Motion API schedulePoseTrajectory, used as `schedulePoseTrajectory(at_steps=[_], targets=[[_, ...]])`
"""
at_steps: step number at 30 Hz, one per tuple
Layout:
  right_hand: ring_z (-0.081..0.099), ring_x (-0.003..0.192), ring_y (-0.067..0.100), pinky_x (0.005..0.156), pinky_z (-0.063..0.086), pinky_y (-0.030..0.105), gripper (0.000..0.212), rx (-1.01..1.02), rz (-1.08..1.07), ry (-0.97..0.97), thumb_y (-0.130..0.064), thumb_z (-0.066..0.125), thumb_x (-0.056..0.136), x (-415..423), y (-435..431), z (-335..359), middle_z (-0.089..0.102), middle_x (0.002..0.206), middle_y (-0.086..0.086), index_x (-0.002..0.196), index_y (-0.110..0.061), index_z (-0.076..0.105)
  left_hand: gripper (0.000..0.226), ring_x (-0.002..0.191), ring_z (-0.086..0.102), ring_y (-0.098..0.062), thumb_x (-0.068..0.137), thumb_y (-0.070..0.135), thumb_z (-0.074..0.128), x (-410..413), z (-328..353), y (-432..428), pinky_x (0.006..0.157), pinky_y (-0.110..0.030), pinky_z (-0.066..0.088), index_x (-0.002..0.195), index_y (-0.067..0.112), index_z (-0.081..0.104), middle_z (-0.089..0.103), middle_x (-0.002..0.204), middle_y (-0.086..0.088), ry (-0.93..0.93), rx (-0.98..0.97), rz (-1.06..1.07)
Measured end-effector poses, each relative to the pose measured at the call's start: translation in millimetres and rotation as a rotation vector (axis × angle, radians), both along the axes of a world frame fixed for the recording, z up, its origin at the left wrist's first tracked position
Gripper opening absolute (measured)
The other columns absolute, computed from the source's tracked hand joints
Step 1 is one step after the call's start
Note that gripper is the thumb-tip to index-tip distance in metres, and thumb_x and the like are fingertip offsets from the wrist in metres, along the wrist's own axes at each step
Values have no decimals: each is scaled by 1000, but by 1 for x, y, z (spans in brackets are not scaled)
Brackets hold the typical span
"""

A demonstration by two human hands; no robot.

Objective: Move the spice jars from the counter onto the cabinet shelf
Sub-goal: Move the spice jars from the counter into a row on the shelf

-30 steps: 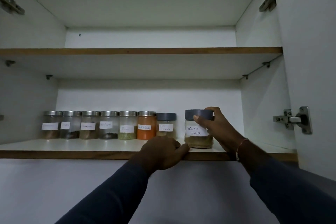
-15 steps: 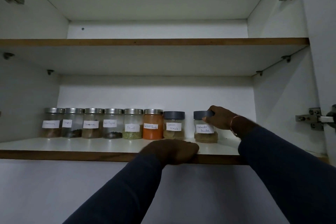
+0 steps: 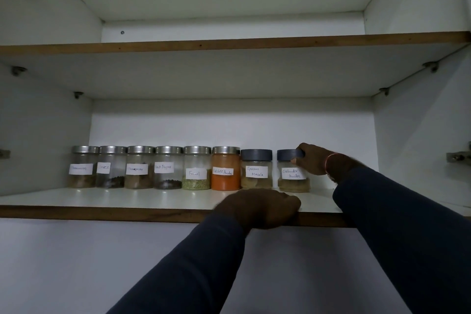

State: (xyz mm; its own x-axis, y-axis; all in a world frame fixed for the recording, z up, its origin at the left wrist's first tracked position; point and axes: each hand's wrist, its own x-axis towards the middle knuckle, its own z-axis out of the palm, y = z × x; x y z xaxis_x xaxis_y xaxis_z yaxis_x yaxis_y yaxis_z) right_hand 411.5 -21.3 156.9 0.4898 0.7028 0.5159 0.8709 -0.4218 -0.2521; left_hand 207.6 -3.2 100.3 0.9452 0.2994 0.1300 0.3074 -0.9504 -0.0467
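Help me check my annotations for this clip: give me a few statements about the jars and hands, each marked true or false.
1. The right hand grips the coriander powder jar at its lid. True.
2. The left hand holds the garam masala jar. False: it grips the front edge of the lower shelf and holds no jar.
3. Eight jars stand in a row on the lower shelf. True.
4. The red chilli powder jar has a dark grey lid. False: its lid is silver metal.
5. A gap separates the coriander powder jar from the garam masala jar. True.
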Motion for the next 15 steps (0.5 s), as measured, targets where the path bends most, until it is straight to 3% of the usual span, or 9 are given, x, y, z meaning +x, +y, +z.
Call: schedulePoseTrajectory(at_steps=[9,15], targets=[[56,113,28,94,44,36,41,14,40,40,-31,48,100,4,0,-5,56,127,14,134,-8,41,42,113,49,-29,105,31,21,2,0,2,86,-31,33,126,5,46,51,129,-22,-14,-40,13],[56,112,29,93,45,36,42,23,52,27,-32,48,100,6,0,-6,56,127,14,134,-9,40,32,112,51,-31,105,24,29,1,-1,2,82,-28,33,123,3,44,52,126,-22,-9,77,-33]])
